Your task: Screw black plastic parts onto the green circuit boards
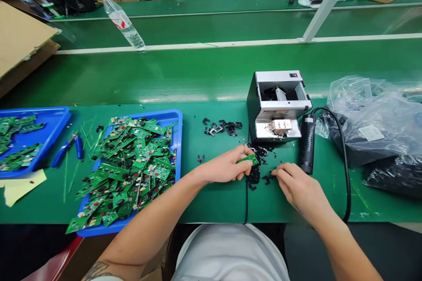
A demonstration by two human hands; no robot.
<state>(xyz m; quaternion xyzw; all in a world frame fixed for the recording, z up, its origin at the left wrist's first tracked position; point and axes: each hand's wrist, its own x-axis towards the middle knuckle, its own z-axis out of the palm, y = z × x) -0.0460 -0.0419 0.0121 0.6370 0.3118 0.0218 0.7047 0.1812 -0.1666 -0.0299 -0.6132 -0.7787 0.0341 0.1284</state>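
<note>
My left hand (227, 166) is closed on a small green circuit board (248, 159), just in front of a silver and black machine (278, 107). Under and beside the board lies a pile of small black clips (253, 175). My right hand (296, 184) is to the right of that pile, its thumb and index finger pinched together low over the mat; whatever is between the fingertips is too small to make out. More loose black clips (231, 127) lie left of the machine.
A blue tray (179, 140) heaped with circuit boards stands left of my forearm, with pliers (67, 149) and another blue tray (59, 127) beyond. A black electric screwdriver (307, 145), a cable and plastic bags (369, 118) are at right. A bottle (123, 22) stands behind.
</note>
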